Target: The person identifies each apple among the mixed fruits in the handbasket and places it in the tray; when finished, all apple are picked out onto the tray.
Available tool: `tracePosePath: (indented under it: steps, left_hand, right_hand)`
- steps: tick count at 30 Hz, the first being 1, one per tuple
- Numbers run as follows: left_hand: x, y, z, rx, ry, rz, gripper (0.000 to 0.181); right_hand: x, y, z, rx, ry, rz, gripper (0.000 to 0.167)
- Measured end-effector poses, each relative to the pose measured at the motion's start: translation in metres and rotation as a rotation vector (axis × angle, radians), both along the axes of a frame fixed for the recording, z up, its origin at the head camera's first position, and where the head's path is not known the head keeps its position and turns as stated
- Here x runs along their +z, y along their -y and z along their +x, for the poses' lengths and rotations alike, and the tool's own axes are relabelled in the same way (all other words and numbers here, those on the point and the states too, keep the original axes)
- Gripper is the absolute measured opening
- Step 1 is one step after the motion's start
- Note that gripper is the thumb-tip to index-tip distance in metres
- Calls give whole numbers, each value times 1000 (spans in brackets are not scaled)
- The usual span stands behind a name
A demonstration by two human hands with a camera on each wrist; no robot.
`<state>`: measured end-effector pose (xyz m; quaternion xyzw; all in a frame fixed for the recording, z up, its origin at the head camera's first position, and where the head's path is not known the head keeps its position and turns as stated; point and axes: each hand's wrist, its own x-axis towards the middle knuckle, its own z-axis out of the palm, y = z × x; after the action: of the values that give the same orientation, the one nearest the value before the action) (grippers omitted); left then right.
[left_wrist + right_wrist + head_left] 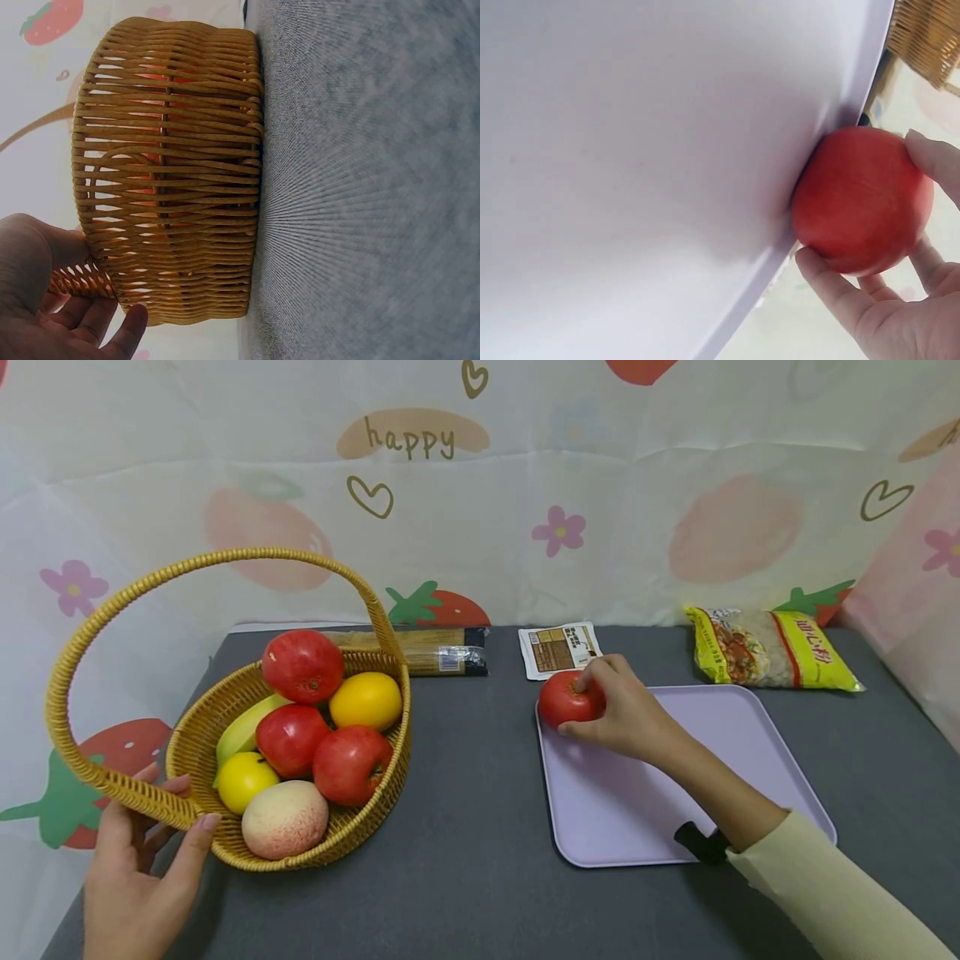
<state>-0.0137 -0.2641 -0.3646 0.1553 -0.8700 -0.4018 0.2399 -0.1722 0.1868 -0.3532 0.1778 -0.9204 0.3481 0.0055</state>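
At the left of the head view stands a wicker basket with a tall arched handle. My left hand grips it where the handle meets the rim; the left wrist view shows the thumb against the woven side. The basket holds a yellow lemon-like fruit, a peach, a banana, an orange-yellow fruit and several red fruits. My right hand holds a round red fruit at the far left corner of a lilac tray, fingers spread around it.
Behind the basket lies a bundle of dry noodles in clear wrapping. A small flat food packet is just beyond the tray's far left corner. A yellow food bag lies behind the tray. A printed cloth hangs along the table's back edge.
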Motion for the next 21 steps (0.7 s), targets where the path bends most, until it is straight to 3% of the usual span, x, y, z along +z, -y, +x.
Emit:
tracePosePath:
  steps: [21]
  left_hand:
    - [0,0,0,-5,-11,-9,74]
  right_hand:
    - [-5,3,0,11,-16,-28,47]
